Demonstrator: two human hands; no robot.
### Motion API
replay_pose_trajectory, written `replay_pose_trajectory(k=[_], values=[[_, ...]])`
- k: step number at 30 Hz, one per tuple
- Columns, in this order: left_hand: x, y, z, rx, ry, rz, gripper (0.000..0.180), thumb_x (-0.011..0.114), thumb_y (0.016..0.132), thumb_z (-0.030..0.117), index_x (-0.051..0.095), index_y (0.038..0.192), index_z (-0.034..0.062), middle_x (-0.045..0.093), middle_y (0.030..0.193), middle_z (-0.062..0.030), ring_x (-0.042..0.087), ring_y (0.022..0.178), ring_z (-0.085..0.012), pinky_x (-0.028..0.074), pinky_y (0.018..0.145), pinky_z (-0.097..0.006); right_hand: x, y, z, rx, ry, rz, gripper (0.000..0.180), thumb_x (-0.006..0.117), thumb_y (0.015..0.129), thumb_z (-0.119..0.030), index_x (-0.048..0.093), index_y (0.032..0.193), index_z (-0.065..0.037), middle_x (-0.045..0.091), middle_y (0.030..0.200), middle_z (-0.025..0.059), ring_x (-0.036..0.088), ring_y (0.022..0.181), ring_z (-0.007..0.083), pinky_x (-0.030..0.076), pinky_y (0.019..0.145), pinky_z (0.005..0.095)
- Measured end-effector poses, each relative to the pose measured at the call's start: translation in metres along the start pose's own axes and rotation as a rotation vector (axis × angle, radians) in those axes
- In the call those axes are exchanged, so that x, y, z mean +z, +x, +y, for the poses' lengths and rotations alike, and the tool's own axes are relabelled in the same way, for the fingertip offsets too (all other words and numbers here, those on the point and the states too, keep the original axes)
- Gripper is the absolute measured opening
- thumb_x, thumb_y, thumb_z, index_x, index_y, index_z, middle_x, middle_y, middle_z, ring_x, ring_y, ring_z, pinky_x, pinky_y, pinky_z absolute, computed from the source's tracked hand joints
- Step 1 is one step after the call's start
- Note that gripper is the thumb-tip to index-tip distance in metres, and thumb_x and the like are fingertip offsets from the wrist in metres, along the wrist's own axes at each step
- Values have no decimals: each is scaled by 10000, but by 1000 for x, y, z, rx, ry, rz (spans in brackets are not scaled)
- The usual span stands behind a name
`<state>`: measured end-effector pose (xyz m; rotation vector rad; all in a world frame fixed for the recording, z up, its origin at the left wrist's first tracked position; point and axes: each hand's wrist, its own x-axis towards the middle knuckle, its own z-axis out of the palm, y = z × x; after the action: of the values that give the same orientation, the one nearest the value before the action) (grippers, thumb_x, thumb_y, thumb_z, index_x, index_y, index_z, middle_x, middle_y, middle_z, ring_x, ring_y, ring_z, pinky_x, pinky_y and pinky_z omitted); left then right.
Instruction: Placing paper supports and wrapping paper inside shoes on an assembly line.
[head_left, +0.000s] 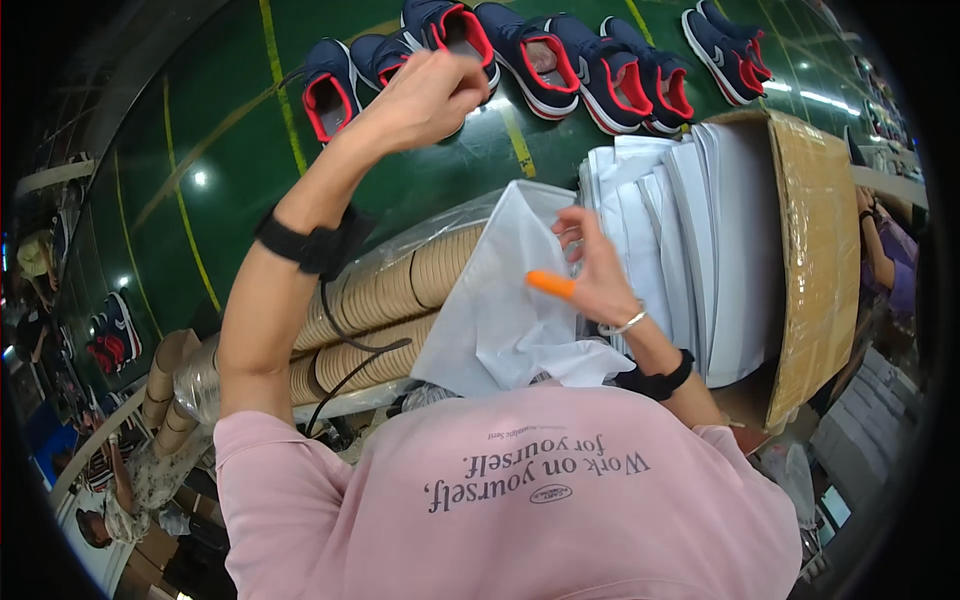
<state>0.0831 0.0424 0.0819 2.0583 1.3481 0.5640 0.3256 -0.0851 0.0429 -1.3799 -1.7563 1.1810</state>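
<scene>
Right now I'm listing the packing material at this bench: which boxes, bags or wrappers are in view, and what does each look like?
Cardboard box: right side, brown, taped, open toward the person, full of white paper sheets.
Clear plastic bag: centre-left, holding rows of tan round stacks.
White tissue sheet: centre, pinched by the right hand.
Left hand: raised above the dark blue and red shoes.

This is a shoe factory's packing line. A row of navy sneakers with red linings (560, 55) lies on a green conveyor belt (230, 150) marked with yellow lines. Just beside the belt stand a cardboard carton (815, 250) full of white wrapping paper (690, 230) and bagged stacks of tan insoles (400, 300).
</scene>
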Motion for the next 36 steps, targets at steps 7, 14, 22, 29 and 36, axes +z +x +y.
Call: replay_pose_trajectory(k=[7, 14, 22, 29, 36], values=[[7, -102, 48, 22, 10, -423, 168, 584, 747, 46, 611, 889, -40, 624, 855, -174, 605, 788, -310, 489, 695, -359, -77, -6, 44, 99, 318, 302, 149, 612, 806, -41, 553, 940, -15, 556, 779, -43, 497, 713, 69, 418, 595, 235], [93, -124, 64, 59, 184, -113, 549, 690, 713, 256, 466, 1162, 34, 514, 1120, -145, 479, 1065, -317, 387, 890, -400, -121, 2, -19, -405, -689, 719, 294, 646, 782, -185, 517, 994, -27, 604, 793, 135, 589, 596, 287, 449, 525, 336], [120, -118, 59, -113, 174, -22, 657, 768, 598, 347, 507, 1072, -25, 529, 1030, -194, 498, 997, -350, 405, 859, -407, 19, -15, 35, -91, 125, -133, 306, 690, 760, -204, 597, 962, 6, 639, 777, 115, 578, 704, 160, 450, 638, 303], [112, -115, 52, -3, 48, 35, 694, 783, 592, 345, 506, 1121, -9, 537, 1076, -182, 502, 1027, -344, 403, 896, -373, -32, 6, 73, 49, 447, 82, 131, 618, 802, -80, 639, 904, 0, 625, 813, -7, 523, 733, 54, 431, 653, 229], [45, -98, 94, -63, -976, -352, 526, 678, 773, 155, 461, 1226, 3, 561, 1124, -56, 524, 1029, -106, 420, 896, -271, -89, 33, -37, -115, 759, -386, 175, 595, 855, -141, 631, 986, -31, 629, 917, -11, 566, 824, 75, 448, 725, 246]])
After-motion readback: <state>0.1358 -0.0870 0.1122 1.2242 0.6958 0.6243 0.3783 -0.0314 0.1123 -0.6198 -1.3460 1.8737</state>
